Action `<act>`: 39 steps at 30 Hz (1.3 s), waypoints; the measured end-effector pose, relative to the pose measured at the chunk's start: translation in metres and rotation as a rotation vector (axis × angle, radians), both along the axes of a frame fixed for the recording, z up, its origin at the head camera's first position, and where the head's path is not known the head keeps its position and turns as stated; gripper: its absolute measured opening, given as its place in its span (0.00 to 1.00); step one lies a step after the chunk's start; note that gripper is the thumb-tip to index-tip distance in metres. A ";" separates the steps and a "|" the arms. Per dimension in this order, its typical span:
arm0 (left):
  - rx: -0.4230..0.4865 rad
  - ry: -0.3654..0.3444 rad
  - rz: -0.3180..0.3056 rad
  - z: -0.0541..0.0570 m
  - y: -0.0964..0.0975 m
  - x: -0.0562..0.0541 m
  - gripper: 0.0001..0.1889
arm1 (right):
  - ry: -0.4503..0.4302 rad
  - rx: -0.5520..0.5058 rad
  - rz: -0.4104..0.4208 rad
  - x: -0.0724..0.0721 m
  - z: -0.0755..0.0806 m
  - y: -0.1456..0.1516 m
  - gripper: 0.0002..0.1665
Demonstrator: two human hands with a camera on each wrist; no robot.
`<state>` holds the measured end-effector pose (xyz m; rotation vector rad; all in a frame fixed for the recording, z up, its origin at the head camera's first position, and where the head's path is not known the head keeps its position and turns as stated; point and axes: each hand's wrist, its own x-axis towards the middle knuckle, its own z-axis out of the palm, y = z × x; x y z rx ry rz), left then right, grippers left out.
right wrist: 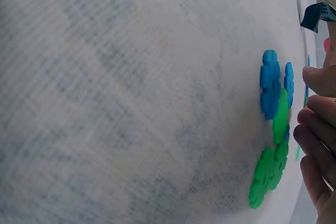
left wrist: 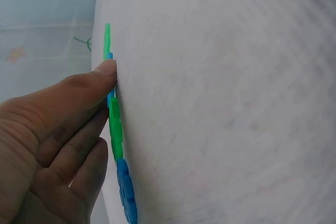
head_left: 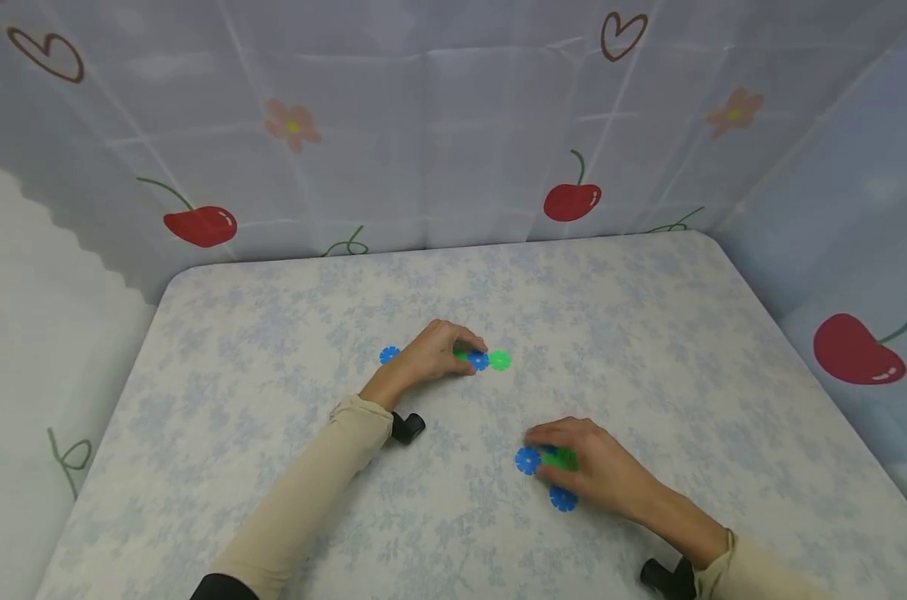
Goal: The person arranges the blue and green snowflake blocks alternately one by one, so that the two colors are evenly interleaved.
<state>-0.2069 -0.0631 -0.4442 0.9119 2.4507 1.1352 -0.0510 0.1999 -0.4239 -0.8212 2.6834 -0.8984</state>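
Floral counter [head_left: 648, 325]: left grip [head_left: 428, 353], mid-frame, pinches a blue disc [head_left: 479, 362]; tugging could skew its row [left wrist: 116, 132]. Right grip [head_left: 599, 467], lower right, is parted.

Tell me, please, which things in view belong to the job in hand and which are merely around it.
In the job:
row of blue and green discs at the left hand
cluster of blue and green discs by the right hand

Merely around it:
patterned tabletop
cherry-print curtain
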 end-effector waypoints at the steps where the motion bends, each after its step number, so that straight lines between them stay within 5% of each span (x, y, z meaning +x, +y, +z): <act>1: 0.001 0.002 -0.001 -0.001 0.000 0.000 0.18 | 0.002 0.003 0.006 0.000 -0.001 0.000 0.24; 15: -0.018 -0.013 -0.001 -0.004 0.001 0.000 0.18 | 0.175 0.077 0.055 0.007 -0.015 -0.006 0.24; 22: -0.019 -0.008 -0.004 -0.003 0.002 -0.001 0.18 | 0.191 0.077 0.077 0.006 -0.013 -0.007 0.19; 31: 0.030 -0.032 0.001 0.002 0.007 0.001 0.22 | 0.384 -0.005 0.291 0.003 -0.013 -0.007 0.20; 39: 0.082 -0.039 -0.030 0.002 0.021 0.001 0.21 | 0.411 -0.041 0.329 0.001 -0.014 -0.008 0.20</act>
